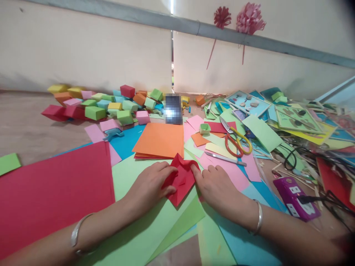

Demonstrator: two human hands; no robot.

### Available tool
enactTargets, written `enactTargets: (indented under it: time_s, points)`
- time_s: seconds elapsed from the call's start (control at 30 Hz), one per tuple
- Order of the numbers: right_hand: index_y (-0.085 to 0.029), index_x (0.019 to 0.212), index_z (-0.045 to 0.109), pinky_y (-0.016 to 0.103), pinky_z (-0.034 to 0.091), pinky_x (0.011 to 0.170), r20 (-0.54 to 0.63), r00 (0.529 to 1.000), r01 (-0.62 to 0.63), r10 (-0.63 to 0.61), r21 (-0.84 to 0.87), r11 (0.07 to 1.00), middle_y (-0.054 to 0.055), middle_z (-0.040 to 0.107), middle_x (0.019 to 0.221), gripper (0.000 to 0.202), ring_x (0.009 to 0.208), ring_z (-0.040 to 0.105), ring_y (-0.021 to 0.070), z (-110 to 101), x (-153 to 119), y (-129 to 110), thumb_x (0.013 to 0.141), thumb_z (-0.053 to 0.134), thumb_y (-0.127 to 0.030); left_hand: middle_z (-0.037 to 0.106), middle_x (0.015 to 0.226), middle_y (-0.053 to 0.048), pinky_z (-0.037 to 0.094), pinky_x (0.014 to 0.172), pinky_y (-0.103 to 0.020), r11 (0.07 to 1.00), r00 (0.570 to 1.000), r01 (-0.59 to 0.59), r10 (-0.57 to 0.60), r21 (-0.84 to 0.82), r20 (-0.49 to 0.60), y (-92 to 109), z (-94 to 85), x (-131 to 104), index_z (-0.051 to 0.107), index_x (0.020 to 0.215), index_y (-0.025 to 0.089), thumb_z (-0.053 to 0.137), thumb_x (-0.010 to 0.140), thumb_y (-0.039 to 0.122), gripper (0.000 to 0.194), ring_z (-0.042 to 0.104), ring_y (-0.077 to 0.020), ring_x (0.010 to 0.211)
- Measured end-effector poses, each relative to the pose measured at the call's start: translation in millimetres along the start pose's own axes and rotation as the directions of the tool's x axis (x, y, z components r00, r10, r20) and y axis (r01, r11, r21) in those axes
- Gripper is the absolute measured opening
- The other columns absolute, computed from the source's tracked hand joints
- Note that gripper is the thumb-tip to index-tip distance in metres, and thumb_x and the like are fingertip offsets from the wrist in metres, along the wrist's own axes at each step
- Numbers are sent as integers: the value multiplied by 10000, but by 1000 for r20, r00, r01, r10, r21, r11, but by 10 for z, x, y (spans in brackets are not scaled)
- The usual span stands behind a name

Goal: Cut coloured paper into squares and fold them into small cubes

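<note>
A small red paper [181,181] with folded flaps and creases is held at the middle of the work surface, over light green sheets [133,184]. My left hand [156,181] grips its left side, the thumb lying inside the fold. On the opposite side my right hand [213,184] pinches the upper right edge, index finger pressed on the paper. The far edge of the red paper curls up between the hands. Just behind it rests a stack of orange paper squares [159,138].
Scissors [235,138] and a craft knife [226,159] lie on scraps at the right. Folded paper boxes [95,112] crowd the back left. A large red sheet [55,195] covers the left. A purple power strip [296,199] with a cable sits far right.
</note>
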State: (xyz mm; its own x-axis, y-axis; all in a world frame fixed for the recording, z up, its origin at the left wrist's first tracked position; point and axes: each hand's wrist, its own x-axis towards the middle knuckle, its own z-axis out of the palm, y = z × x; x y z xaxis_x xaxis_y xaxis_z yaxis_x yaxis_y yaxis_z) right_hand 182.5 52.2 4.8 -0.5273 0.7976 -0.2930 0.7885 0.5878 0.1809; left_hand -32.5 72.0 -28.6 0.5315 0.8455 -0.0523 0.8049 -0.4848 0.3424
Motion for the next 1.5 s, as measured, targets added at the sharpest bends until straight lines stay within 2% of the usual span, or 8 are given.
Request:
enactTargets:
  time_s: [0.17,0.3,0.43,0.57,0.83,1.0,1.17,1.5]
  points:
    - [-50,1247,517,338,290,573,46,999,19,-21,55,998,147,695,881,434,808,641,267,-13,81,72,871,654,-220,660,1049,-122,514,701,-348,991,979,-98,112,87,-169,-31,40,-35,656,1148,161,782,751,180,417,639,-277,909]
    - [-72,1102,547,309,275,531,99,995,0,-18,184,983,143,696,851,428,737,640,246,-49,126,173,758,736,-244,578,1281,-147,470,842,-439,920,876,-189,316,344,-364,-45,38,-72,683,1180,293,558,868,48,416,551,-334,1120]
    - [-115,1078,554,281,287,530,94,995,-72,41,361,930,118,708,864,241,725,642,213,-51,148,338,842,505,-103,643,1195,-112,431,822,-443,878,898,-264,375,398,-230,-46,-1,-82,716,1137,317,467,890,34,450,549,-332,1088]
    - [-189,1289,511,256,333,591,28,999,-41,31,486,873,95,722,997,438,846,661,204,-7,180,447,878,416,-74,688,1130,-93,403,805,-442,870,912,-283,374,405,-167,-21,-42,-64,705,1130,272,429,867,10,463,572,-315,1023]
    - [-156,1220,517,286,262,526,63,996,-75,62,226,971,93,716,823,392,711,667,236,-19,181,381,834,490,-92,734,999,-85,400,853,-445,808,846,-330,482,487,-227,39,-102,-23,680,848,173,393,896,-18,348,622,-284,980]
    - [-108,1152,541,296,270,521,70,995,-89,77,184,979,101,705,771,359,684,665,237,-61,152,358,809,461,-36,748,1075,-103,459,865,-392,807,823,-464,545,365,-158,32,-170,-56,682,965,142,325,878,-57,418,650,-256,1047]
    - [-121,1125,568,287,256,510,48,998,-48,40,192,980,115,716,789,317,686,670,233,-19,161,358,827,478,-61,747,1135,-79,487,808,-346,840,838,-479,524,254,-152,-73,-123,45,642,1215,193,268,944,-7,503,669,-218,1016]
    - [-96,1216,554,293,273,514,48,999,-25,16,178,984,114,720,778,357,713,688,241,0,149,347,878,442,-63,708,891,-42,436,745,-319,883,884,-428,454,191,-115,-23,-193,5,671,809,232,408,920,66,330,621,-200,877]
